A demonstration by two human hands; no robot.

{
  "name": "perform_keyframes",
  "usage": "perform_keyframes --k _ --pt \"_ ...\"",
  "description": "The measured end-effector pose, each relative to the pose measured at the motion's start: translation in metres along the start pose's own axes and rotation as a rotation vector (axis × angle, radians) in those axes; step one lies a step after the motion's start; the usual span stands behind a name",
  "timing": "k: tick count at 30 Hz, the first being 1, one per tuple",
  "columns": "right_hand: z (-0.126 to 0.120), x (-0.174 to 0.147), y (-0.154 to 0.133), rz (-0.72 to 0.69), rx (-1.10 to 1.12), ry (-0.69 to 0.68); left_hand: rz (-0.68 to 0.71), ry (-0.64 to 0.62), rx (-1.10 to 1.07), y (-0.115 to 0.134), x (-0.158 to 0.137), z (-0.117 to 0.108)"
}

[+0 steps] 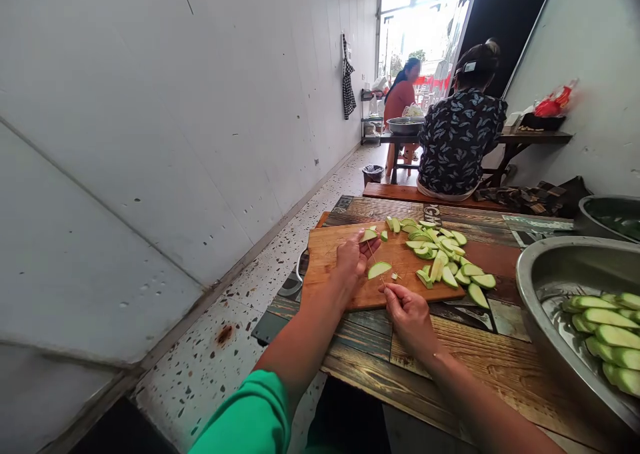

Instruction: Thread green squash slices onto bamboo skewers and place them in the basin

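My left hand (354, 254) is closed on a pale green squash slice (369, 235) with a darker green rim, held over the far left of the wooden cutting board (327, 247). Between finger and thumb, my right hand (407, 311) pinches the lower end of a thin wooden skewer (371, 253) at the board's near edge. The skewer slants up to the slice in my left hand. Midway along it is another squash slice (379, 270); whether it is threaded or lies behind is hard to tell. Loose squash slices (437, 247) are heaped on the board's right side and spill onto the table.
A large metal basin (530, 267) at the right holds rows of squash pieces (613, 334). Another basin (607, 204) stands behind it. Beyond the plank table (450, 334), a person in a patterned shirt (463, 141) sits on a bench (390, 191); another person (399, 97) sits farther off.
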State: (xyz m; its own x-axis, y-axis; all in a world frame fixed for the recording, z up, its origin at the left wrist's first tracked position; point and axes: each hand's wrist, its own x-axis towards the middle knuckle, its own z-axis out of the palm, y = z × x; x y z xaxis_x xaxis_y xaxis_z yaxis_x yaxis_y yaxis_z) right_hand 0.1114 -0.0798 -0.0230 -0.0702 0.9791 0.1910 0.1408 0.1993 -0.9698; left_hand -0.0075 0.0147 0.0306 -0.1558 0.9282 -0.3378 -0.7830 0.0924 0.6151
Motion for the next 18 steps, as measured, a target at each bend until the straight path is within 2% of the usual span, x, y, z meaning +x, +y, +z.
perform_keyframes --k 3,5,7,10,12,13,15,18 --pt "-0.002 0.000 -0.004 -0.119 -0.131 0.086 -0.012 -0.010 -0.003 -0.003 0.002 -0.002" --pt "-0.003 0.001 -0.006 -0.094 -0.070 0.073 -0.015 -0.016 -0.009 -0.003 0.004 -0.003" --pt "-0.005 0.004 -0.008 0.045 0.123 -0.036 -0.019 -0.033 -0.018 -0.003 0.005 -0.003" --pt "-0.010 0.009 -0.012 0.302 0.507 -0.273 -0.038 -0.073 -0.040 -0.002 0.007 -0.004" --pt "-0.013 0.011 -0.013 0.377 0.638 -0.347 -0.043 -0.082 -0.056 -0.002 0.008 -0.005" --pt "-0.014 0.011 -0.013 0.370 0.629 -0.336 -0.039 -0.082 -0.060 -0.002 0.009 -0.006" --pt "-0.014 0.011 -0.011 0.267 0.450 -0.236 -0.024 -0.074 -0.059 -0.003 0.009 -0.006" --pt "-0.011 0.010 -0.007 -0.032 -0.015 -0.013 -0.026 -0.068 -0.030 -0.007 0.006 -0.004"
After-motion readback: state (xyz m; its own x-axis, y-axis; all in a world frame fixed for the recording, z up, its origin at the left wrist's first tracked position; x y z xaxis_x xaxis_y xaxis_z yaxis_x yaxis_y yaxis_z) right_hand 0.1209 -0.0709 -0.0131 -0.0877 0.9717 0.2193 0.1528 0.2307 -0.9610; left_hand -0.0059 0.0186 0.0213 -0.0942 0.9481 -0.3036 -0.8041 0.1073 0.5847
